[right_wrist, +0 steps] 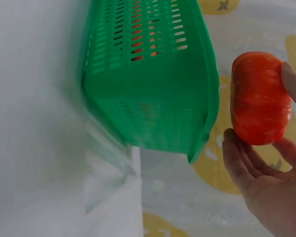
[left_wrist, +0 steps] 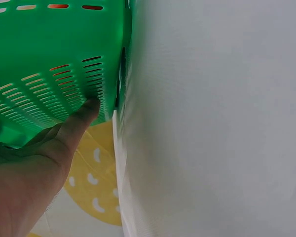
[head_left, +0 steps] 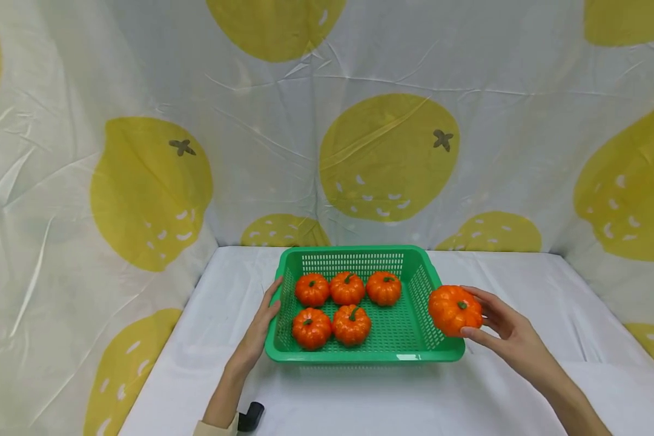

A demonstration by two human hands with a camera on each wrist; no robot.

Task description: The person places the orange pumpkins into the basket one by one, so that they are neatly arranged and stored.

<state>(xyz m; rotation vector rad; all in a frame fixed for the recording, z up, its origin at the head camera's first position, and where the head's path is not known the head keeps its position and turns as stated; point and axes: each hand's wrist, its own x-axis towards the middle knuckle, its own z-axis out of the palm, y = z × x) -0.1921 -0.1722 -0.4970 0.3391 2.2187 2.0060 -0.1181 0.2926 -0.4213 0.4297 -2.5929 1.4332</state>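
Note:
A small orange pumpkin [head_left: 455,310] is held up by my right hand [head_left: 515,342], above the right rim of a green plastic basket [head_left: 360,356]. The right wrist view shows the same pumpkin [right_wrist: 260,98] gripped between thumb and fingers, apart from the basket wall [right_wrist: 153,103]. Several more orange pumpkins sit in the basket, among them a front one [head_left: 352,325] and a back one [head_left: 384,288]. My left hand [head_left: 258,330] rests against the basket's left side. In the left wrist view, a straight finger [left_wrist: 81,118] touches the slotted outer wall [left_wrist: 59,74].
A white cloth [head_left: 354,399] covers the table under the basket. Behind and at the sides hangs a curtain [head_left: 267,151] printed with large lemons. A black object [head_left: 252,416] is by the left wrist, near a pale sleeve [head_left: 215,429].

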